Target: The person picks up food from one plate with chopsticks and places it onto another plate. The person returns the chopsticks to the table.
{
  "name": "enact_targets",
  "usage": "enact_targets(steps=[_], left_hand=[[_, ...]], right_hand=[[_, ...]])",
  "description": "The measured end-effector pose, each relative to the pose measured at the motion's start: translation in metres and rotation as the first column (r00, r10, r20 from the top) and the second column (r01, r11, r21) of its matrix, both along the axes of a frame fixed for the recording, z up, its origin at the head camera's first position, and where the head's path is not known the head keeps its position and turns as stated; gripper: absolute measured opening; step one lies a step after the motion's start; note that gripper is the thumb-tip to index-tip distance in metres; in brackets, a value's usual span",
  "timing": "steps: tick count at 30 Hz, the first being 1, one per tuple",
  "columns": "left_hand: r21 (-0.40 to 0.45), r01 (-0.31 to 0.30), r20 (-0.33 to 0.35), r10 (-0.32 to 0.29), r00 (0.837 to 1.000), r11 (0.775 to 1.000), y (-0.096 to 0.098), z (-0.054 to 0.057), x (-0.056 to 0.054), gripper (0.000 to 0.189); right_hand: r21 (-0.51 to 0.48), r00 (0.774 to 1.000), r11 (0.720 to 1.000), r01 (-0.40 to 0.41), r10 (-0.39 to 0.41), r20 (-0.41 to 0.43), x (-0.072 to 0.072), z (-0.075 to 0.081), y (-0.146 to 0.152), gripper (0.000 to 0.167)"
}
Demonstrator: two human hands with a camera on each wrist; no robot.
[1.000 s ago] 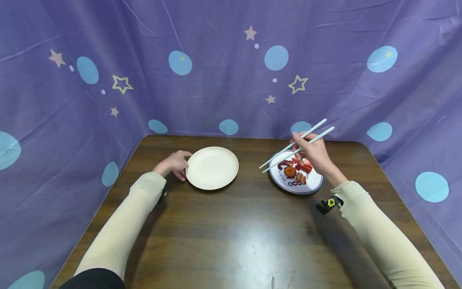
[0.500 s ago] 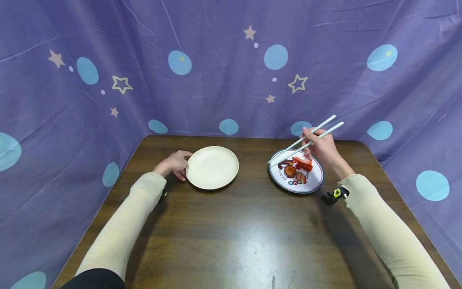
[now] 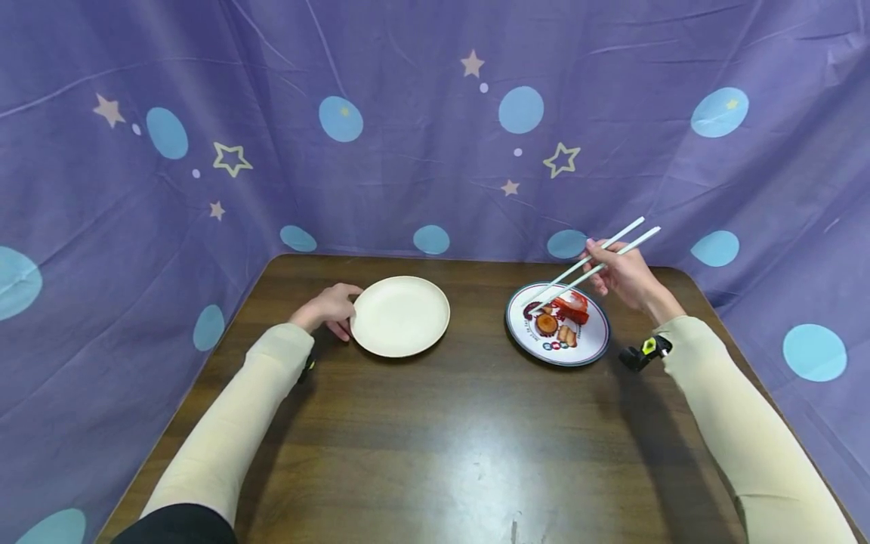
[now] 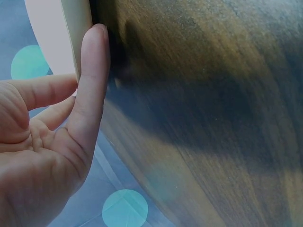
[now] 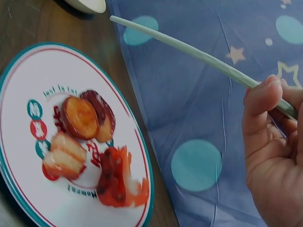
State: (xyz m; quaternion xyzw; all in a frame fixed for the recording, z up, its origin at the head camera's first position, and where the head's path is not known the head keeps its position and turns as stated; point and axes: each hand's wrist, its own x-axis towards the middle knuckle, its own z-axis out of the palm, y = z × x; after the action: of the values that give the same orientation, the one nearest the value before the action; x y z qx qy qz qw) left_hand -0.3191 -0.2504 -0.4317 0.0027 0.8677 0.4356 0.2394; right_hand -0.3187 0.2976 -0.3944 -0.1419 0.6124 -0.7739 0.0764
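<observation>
My right hand (image 3: 628, 272) holds a pair of pale green chopsticks (image 3: 615, 255), their tips low over the left part of a printed white plate (image 3: 594, 344). Whether the tips touch the food cannot be made out. On that plate lie a round brown slice (image 5: 81, 117), a dark red curled piece (image 5: 100, 111), a pale brown piece (image 5: 64, 156) and a red-orange piece (image 5: 120, 179). Only one chopstick shows clearly in the right wrist view. Farther left, my left hand (image 3: 331, 306) grips the left rim of a plain cream plate (image 3: 401, 316), which bears nothing.
Both plates stand on a brown wooden table (image 3: 421, 438), near its back edge. A purple curtain (image 3: 421, 174) with stars and blue dots hangs behind and at the sides. Bare tabletop separates the plates.
My right hand has moved to the right with the chopsticks. Their tips have gone from beside the printed plate's left rim to over its food. My left hand and the cream plate stay put.
</observation>
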Motion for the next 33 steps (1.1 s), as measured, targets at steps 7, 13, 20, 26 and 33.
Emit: enact_targets(steps=[7, 13, 20, 26, 33], left_hand=[[0.003, -0.003, 0.006, 0.003, 1.000, 1.000, 0.000, -0.002, -0.001, 0.073], [0.005, 0.004, 0.005, -0.004, 1.000, 1.000, 0.000, -0.001, 0.000, 0.073], [-0.001, 0.011, 0.007, -0.011, 1.000, 1.000, 0.000, 0.000, 0.000, 0.073], [-0.002, 0.018, 0.004, -0.018, 1.000, 1.000, -0.001, 0.002, 0.001, 0.073], [-0.005, 0.019, 0.000, -0.019, 1.000, 1.000, -0.001, 0.000, -0.001, 0.074]], right_hand=[[-0.001, 1.000, 1.000, 0.007, -0.007, 0.013, -0.009, -0.002, 0.014, 0.034], [0.005, 0.997, 0.998, 0.055, -0.055, 0.053, -0.012, -0.008, 0.022, 0.032], [0.005, 0.989, 0.993, 0.115, -0.115, 0.097, -0.012, -0.017, 0.024, 0.028], [0.010, 0.984, 0.990, 0.143, -0.144, 0.108, -0.015, -0.019, 0.024, 0.027], [0.028, 0.982, 0.987, 0.157, -0.159, 0.106, -0.018, -0.025, 0.025, 0.028]])
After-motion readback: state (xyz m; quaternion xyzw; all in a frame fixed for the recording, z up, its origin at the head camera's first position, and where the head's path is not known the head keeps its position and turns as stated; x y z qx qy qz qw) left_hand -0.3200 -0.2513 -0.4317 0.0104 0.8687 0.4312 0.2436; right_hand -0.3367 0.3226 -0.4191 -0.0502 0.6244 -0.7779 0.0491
